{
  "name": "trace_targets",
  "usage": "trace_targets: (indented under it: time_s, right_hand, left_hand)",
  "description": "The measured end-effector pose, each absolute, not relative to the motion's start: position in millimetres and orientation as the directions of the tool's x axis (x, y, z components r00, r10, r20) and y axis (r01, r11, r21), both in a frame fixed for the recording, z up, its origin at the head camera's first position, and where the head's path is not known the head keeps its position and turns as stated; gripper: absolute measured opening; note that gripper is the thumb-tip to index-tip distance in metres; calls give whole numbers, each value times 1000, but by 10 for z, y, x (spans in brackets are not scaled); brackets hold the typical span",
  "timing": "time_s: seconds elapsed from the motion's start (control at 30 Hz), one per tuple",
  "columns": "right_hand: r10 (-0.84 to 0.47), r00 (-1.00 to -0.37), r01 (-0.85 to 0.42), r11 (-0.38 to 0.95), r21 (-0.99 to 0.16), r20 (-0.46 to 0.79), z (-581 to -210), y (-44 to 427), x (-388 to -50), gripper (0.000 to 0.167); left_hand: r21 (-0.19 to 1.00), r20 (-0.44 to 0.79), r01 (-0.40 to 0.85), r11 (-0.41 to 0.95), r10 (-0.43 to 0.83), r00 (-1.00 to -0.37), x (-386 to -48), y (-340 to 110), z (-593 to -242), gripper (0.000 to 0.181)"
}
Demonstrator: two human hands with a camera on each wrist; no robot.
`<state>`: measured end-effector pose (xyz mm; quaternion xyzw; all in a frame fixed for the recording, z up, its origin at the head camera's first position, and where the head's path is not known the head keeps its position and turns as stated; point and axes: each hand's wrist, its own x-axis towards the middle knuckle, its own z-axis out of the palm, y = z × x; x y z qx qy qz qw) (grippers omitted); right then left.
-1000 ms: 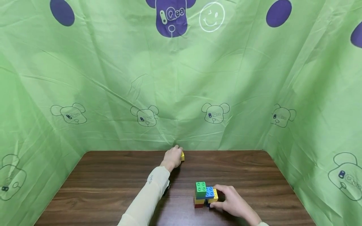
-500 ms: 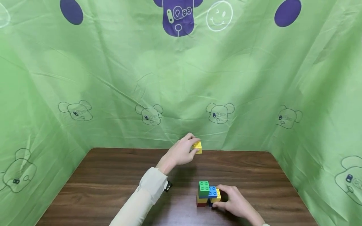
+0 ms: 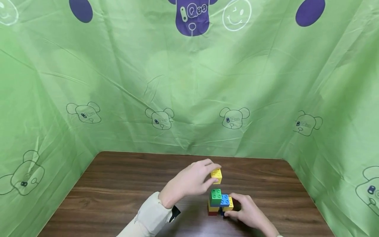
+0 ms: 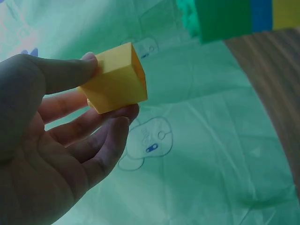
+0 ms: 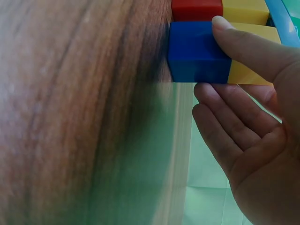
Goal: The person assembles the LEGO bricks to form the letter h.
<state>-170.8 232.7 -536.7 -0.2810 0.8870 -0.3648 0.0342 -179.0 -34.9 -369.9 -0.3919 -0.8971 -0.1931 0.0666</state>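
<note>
In the head view my left hand (image 3: 189, 181) holds a loose yellow toy brick (image 3: 217, 176) in the air, just beyond the built block stack. The left wrist view shows this yellow brick (image 4: 117, 82) pinched between thumb and fingers, its hollow side facing away from the palm. The stack has a green brick (image 3: 215, 196) on top, a blue brick (image 3: 225, 200) beside and below it, and two legs. One leg is yellow over red (image 5: 197, 9). My right hand (image 3: 248, 212) grips the other, yellow over dark blue (image 5: 194, 51), between thumb and fingers.
The stack stands on a dark wooden table (image 3: 133, 184) toward its front. Green cloth walls (image 3: 189, 138) printed with bear faces close in the back and sides. A black strap (image 3: 175, 214) shows at the left wrist.
My left hand has lifted the yellow brick from the table's back edge and brought it forward and right, close to the stack. My right hand keeps its grip on the stack.
</note>
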Motion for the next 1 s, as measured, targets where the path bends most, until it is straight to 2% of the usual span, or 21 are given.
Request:
trace_targets:
  time_s: [0.37,0.7,1.0]
  right_hand:
    - [-530,-834,-476,555,-682,151,-5384,2342,-1710,30]
    - [-555,-816,-492,524,-695,159,-5388,2332,-1711,30]
    - [-557,-806,-520,508,-687,198,-5397,2321,-1708,27]
  left_hand:
    - [272,231,748,605,714,-661,-1634,-249,-4001,34]
    - [173,230,763,623,728,-646,-1593,-215,-3970,33]
    - [208,213,732,649,700,-682,-1563,-195,-3941,22]
